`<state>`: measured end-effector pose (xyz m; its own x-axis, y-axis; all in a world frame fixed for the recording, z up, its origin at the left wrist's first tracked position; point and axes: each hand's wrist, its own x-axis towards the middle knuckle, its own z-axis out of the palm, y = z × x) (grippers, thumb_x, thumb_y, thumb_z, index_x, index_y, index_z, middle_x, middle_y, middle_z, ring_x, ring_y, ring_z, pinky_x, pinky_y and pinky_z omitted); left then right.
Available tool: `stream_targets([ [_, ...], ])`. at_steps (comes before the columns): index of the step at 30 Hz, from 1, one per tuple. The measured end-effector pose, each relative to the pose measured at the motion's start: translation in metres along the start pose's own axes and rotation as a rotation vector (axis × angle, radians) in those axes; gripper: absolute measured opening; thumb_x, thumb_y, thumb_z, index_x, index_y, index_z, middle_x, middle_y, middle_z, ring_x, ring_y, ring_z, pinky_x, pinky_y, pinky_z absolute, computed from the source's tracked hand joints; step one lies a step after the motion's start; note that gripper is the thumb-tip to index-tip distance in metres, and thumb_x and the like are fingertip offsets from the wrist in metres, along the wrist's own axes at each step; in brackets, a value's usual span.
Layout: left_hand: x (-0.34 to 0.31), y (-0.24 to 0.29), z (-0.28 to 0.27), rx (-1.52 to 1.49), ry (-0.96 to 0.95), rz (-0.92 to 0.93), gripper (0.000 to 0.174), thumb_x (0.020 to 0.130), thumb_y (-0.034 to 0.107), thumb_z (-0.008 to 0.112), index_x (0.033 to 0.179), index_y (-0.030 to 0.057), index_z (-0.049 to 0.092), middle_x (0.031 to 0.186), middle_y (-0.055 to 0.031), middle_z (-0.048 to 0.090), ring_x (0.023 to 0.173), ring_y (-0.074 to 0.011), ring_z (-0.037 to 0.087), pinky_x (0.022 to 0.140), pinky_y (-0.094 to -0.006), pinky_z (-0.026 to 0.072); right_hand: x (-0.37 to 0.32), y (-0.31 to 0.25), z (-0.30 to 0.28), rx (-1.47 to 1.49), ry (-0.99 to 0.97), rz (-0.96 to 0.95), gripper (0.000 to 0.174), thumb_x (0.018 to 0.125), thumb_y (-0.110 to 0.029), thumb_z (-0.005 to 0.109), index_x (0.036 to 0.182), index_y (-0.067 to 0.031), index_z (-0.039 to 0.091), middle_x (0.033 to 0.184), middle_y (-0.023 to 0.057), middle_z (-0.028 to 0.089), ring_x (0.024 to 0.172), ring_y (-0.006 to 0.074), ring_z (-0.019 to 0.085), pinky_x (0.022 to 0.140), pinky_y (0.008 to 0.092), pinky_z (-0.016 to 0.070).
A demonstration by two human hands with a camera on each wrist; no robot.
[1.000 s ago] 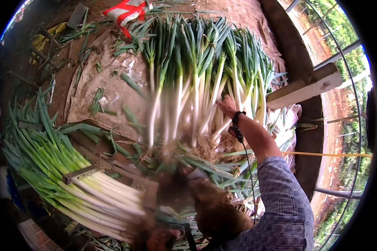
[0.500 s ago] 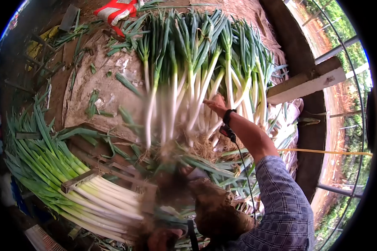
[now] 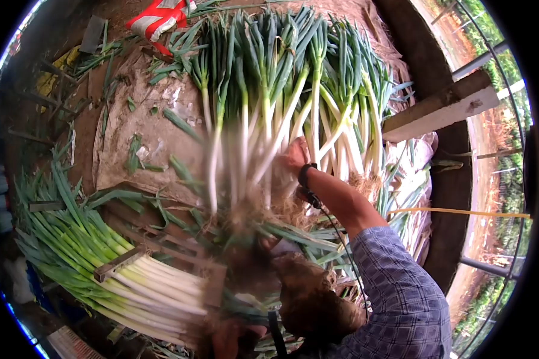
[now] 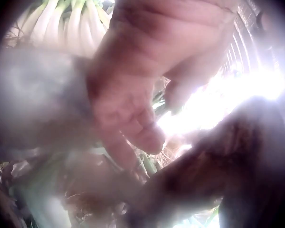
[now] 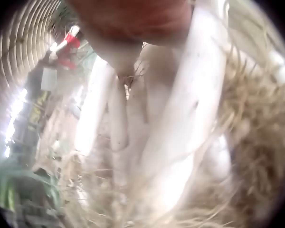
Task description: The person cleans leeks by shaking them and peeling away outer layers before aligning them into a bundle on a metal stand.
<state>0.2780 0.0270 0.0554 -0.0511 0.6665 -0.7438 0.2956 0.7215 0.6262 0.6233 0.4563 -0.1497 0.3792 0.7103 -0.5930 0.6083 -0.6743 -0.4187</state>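
Observation:
A row of long green onions lies side by side in the head view, green tops away and white stems with roots toward me. My right hand grips white stems near the middle of the row, its fingers partly hidden among them. In the right wrist view, pale stems run under that hand, with shaggy roots beside them. My left hand hangs with loosely bent fingers and holds nothing; onion stems show beyond it.
At the left, another bundle of green onions rests across a frame with a metal bracket. Loose leaves litter the ground. A red and white bag lies at the back, and a concrete beam juts in from the right.
My right hand has moved left along the row and drawn some stems with it, leaving a wider gap before the roots at the right. The left bundle stays in place.

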Motion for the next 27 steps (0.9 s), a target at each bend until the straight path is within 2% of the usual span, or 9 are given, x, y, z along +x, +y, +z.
stream_targets([
  [2, -0.001, 0.010, -0.003, -0.020, 0.006, -0.013, 0.037, 0.103, 0.030, 0.054, 0.117, -0.0030, 0.061, 0.108, -0.0177, 0.064, 0.102, -0.0308, 0.060, 0.092, -0.0448, 0.0447, 0.017, 0.009, -0.020, -0.324, -0.249, -0.130, 0.065, 0.097, -0.035, 0.050, 0.148, -0.0035, 0.027, 0.144, 0.0213, 0.037, 0.136, 0.0323, 0.038, 0.121, 0.0380, 0.0264],
  [4, -0.008, 0.012, -0.003, -0.050, 0.012, -0.015, 0.036, 0.103, 0.029, 0.054, 0.118, -0.0027, 0.061, 0.109, -0.0170, 0.064, 0.103, -0.0300, 0.060, 0.092, -0.0438, 0.0452, 0.048, 0.022, -0.016, -0.108, -0.080, -0.069, 0.039, 0.066, -0.027, 0.078, 0.057, -0.0036, 0.048, 0.068, 0.0100, 0.053, 0.077, 0.0215, 0.058, 0.063, 0.0345, 0.0501],
  [6, -0.012, 0.011, -0.004, -0.083, 0.013, -0.023, 0.035, 0.103, 0.028, 0.053, 0.119, -0.0024, 0.060, 0.111, -0.0163, 0.064, 0.104, -0.0292, 0.060, 0.092, -0.0428, 0.0456, 0.066, 0.056, -0.025, -0.237, 0.166, -0.428, 0.037, 0.066, -0.023, 0.077, 0.051, -0.0059, 0.048, 0.060, 0.0034, 0.052, 0.053, 0.0125, 0.050, 0.045, 0.0302, 0.0421],
  [8, -0.016, 0.007, -0.003, -0.126, 0.015, -0.041, 0.034, 0.103, 0.027, 0.053, 0.120, -0.0021, 0.060, 0.112, -0.0157, 0.064, 0.105, -0.0284, 0.060, 0.092, -0.0418, 0.0461, 0.018, 0.033, -0.088, 0.008, -0.135, -0.239, 0.043, 0.072, -0.023, 0.077, 0.044, -0.0087, 0.047, 0.047, -0.0036, 0.042, 0.039, 0.0095, 0.036, 0.038, 0.0295, 0.0307],
  [13, -0.016, -0.015, 0.018, -0.292, 0.006, -0.212, 0.033, 0.103, 0.025, 0.053, 0.123, -0.0014, 0.059, 0.114, -0.0140, 0.063, 0.107, -0.0264, 0.060, 0.093, -0.0394, 0.0472, -0.012, 0.111, -0.153, -0.060, -0.342, -0.423, 0.022, 0.087, -0.025, 0.072, 0.089, -0.0031, 0.071, 0.074, 0.0065, 0.068, 0.063, 0.0164, 0.063, 0.060, 0.0308, 0.0518],
  [16, -0.016, 0.005, 0.010, -0.067, -0.117, 0.151, 0.034, 0.103, 0.027, 0.054, 0.124, 0.0008, 0.060, 0.119, -0.0156, 0.063, 0.115, -0.0307, 0.058, 0.099, -0.0451, 0.0442, -0.008, 0.162, -0.139, -0.240, -0.332, -0.560, 0.020, 0.092, -0.020, 0.068, 0.105, -0.0047, 0.072, 0.087, 0.0079, 0.072, 0.077, 0.0191, 0.068, 0.071, 0.0340, 0.0549],
  [19, 0.025, -0.096, 0.022, -1.155, -0.032, -0.137, 0.024, 0.100, 0.018, 0.057, 0.116, -0.0012, 0.058, 0.097, -0.0130, 0.070, 0.085, -0.0213, 0.070, 0.071, -0.0361, 0.0587, -0.051, 0.069, -0.183, -0.074, -0.514, -0.362, 0.028, 0.092, -0.025, 0.066, 0.110, -0.0043, 0.068, 0.090, 0.0092, 0.070, 0.078, 0.0193, 0.067, 0.071, 0.0351, 0.0553],
  [23, -0.009, 0.011, 0.009, -0.136, -0.096, 0.245, 0.020, 0.100, 0.012, 0.055, 0.115, -0.0017, 0.059, 0.094, -0.0108, 0.070, 0.083, -0.0167, 0.069, 0.073, -0.0315, 0.0567, -0.119, 0.036, -0.267, 0.211, -0.476, -0.214, 0.046, 0.093, -0.038, 0.065, 0.122, -0.0028, 0.062, 0.098, 0.0114, 0.067, 0.082, 0.0187, 0.065, 0.072, 0.0354, 0.0556],
  [27, -0.014, 0.014, 0.035, -0.284, -0.038, 0.314, 0.017, 0.097, 0.009, 0.056, 0.108, -0.0004, 0.063, 0.092, -0.0089, 0.071, 0.082, -0.0159, 0.067, 0.074, -0.0296, 0.0528, -0.135, 0.148, -0.197, 0.059, -0.544, -0.323, 0.050, 0.089, -0.041, 0.070, 0.121, -0.0030, 0.064, 0.109, 0.0126, 0.068, 0.090, 0.0205, 0.066, 0.078, 0.0333, 0.0569],
])
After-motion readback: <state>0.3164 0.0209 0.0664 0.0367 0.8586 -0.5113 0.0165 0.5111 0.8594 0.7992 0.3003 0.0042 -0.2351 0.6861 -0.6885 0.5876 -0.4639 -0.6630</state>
